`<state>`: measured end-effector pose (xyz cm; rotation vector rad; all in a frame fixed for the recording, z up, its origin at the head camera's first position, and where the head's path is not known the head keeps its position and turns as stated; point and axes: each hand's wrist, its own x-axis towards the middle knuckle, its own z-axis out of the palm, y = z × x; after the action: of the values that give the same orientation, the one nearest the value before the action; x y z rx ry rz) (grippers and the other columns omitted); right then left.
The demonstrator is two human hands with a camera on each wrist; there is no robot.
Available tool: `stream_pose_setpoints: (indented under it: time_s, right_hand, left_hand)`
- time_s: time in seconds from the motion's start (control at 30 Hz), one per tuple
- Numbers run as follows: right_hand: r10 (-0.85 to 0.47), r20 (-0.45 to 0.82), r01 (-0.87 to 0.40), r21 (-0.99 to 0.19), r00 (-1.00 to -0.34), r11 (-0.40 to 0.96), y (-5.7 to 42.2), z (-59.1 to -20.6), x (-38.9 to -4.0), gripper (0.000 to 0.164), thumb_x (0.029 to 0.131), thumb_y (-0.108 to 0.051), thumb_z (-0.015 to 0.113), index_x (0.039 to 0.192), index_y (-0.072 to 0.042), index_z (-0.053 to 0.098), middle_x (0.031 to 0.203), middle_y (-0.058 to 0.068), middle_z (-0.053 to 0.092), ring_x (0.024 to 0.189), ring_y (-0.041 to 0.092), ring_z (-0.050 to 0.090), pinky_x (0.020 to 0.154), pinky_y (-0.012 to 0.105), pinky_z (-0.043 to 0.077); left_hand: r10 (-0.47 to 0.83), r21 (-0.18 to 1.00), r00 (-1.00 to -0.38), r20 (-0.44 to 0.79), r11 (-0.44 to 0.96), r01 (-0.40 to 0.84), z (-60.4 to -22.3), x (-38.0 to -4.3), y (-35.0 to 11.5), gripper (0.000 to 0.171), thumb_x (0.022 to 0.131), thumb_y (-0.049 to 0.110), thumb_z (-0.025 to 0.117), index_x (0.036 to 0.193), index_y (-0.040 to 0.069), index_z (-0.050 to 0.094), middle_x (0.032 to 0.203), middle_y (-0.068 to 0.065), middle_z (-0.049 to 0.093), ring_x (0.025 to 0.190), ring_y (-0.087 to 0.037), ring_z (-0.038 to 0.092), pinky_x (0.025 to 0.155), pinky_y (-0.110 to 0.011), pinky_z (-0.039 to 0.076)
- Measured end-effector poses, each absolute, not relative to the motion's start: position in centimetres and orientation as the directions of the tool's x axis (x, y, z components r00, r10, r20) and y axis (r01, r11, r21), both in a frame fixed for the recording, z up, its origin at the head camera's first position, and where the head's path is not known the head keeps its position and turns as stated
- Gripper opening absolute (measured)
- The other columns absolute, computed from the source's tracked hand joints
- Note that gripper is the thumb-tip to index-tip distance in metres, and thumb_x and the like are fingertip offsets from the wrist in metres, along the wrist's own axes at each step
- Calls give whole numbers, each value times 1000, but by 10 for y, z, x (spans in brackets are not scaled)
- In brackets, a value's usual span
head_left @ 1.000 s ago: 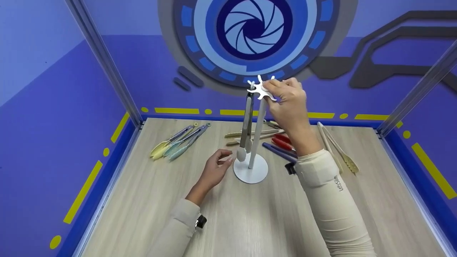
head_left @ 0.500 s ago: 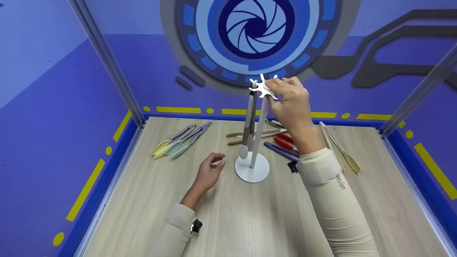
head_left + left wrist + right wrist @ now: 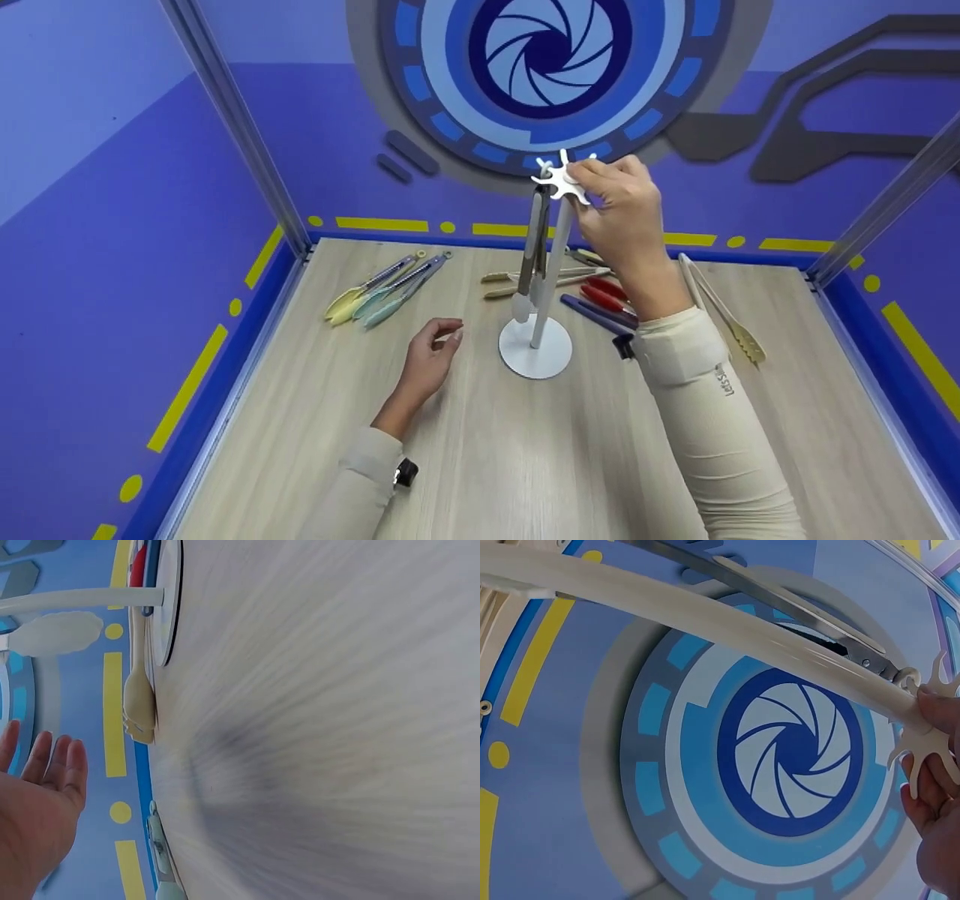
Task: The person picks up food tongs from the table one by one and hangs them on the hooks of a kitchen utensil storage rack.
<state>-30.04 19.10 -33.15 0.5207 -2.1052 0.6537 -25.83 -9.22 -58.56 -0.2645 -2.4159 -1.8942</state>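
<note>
A white utensil stand [image 3: 556,255] rises from a round base, with a hooked, star-shaped top. My right hand [image 3: 626,214] grips that top; in the right wrist view, thumb and fingers [image 3: 928,791] hold it from both sides. From one hook hang white-tipped metal tongs [image 3: 534,240] by their ring, beside the pole. Left of the base, my left hand [image 3: 429,360] hovers with relaxed fingers and holds nothing. In the left wrist view its fingers [image 3: 75,765] are apart from the tongs' white tip [image 3: 56,634].
Yellow tongs [image 3: 349,304] and teal tongs [image 3: 390,304] lie at the back left. Behind the stand are beige tongs [image 3: 502,283], red tongs [image 3: 604,295] and dark blue tongs [image 3: 592,313]. More beige tongs [image 3: 731,322] lie to the right. Walls enclose the table [image 3: 480,465].
My left hand has drawn back to the left, away from the hanging tongs' tip. My right hand keeps its grip on the stand's top. The head view has shifted slightly.
</note>
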Motion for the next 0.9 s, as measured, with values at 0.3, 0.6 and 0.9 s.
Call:
stream_pose_setpoints:
  time_s: [0.3, 0.6, 0.9]
  right_hand:
    - [-193, 866, -564, -119, -462, 817, 192, -329, -304, 18, 95, -8, 78, 111, -9, 85, 109, 8, 84, 80, 36, 61, 72, 43, 50]
    - [-193, 864, -573, -128, -465, 810, 194, -330, -305, 15, 99, -12, 74, 109, -8, 85, 108, 10, 84, 78, 35, 55, 74, 43, 44]
    - [-193, 855, -566, -136, -482, 813, 193, -330, -304, 17, 102, -13, 72, 110, -7, 85, 108, 11, 84, 78, 35, 54, 75, 42, 43]
  left_hand:
    - [69, 963, -985, 156, 212, 167, -590, -258, -95, 22, 108, 18, 62, 127, 11, 70, 132, -8, 73, 128, -24, 66, 107, -43, 54]
    - [59, 968, -989, 133, 208, 142, -589, -259, -94, 22, 108, 17, 61, 127, 10, 71, 131, -7, 73, 126, -22, 66, 101, -23, 53]
    - [55, 964, -990, 130, 227, 140, -584, -257, -93, 23, 109, 18, 60, 128, 9, 70, 132, -10, 73, 126, -22, 66, 103, -29, 54]
